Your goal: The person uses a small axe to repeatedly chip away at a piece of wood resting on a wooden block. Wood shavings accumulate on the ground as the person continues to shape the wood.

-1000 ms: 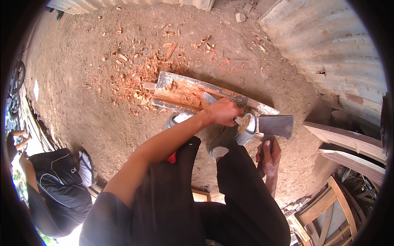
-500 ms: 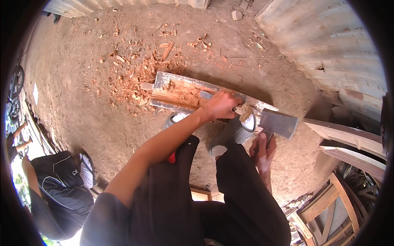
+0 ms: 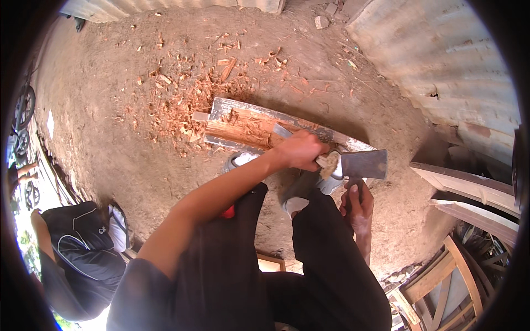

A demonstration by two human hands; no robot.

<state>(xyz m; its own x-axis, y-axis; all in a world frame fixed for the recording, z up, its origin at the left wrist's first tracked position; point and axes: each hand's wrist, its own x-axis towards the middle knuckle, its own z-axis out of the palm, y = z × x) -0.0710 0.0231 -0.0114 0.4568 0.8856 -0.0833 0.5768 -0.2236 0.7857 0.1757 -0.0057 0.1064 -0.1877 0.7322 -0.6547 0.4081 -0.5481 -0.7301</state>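
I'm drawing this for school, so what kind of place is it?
Probably a woodworking yard: wood shavings lie on bare dirt ground beside a gouged wooden beam, and corrugated metal sheeting stands along the right side.

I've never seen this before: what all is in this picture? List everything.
Wooden piece: 1, orange, centre
Chisel: 1, grey blade, centre
Broad tool: 1, dark grey, right of chisel
Wood shavings: many, orange, ground beyond wooden piece
Corrugated sheet: 1, whitish, upper right
Block: 1, pale, top
Wooden panels: several, brown, right
Wooden frame: 1, brown, lower right
Wheels: several, dark, far left
Other person: at least 1, dark clothing, lower left
Shoes: 2, grey-white, centre
Trousers: 1 pair, black, bottom
Left hand: 1, bare, holding chisel
Right hand: 1, bare, holding broad tool
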